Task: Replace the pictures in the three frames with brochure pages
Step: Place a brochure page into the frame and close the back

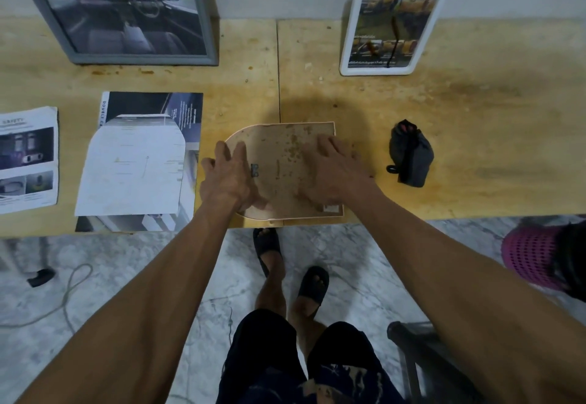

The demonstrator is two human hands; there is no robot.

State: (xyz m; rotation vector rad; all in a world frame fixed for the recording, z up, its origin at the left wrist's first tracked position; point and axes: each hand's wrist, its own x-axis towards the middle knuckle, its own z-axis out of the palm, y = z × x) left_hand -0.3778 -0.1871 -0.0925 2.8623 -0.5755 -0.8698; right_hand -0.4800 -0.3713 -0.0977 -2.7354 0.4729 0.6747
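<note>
Frames at 11 o'clock [126,10] and 1 o'clock [393,13] lean on the wall, apparently already holding brochure pages. My left hand [226,178] and right hand [333,172], fingers spread, press flat on the third frame's [279,162] arched, mottled fibreboard back at the table's [475,112] near edge. Glossy loose pages [136,156] lie at 9 o'clock.

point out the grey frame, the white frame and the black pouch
grey frame [207,35], head view, right side bar
white frame [375,70], head view, bottom edge
black pouch [410,156], head view, middle of its body
</note>
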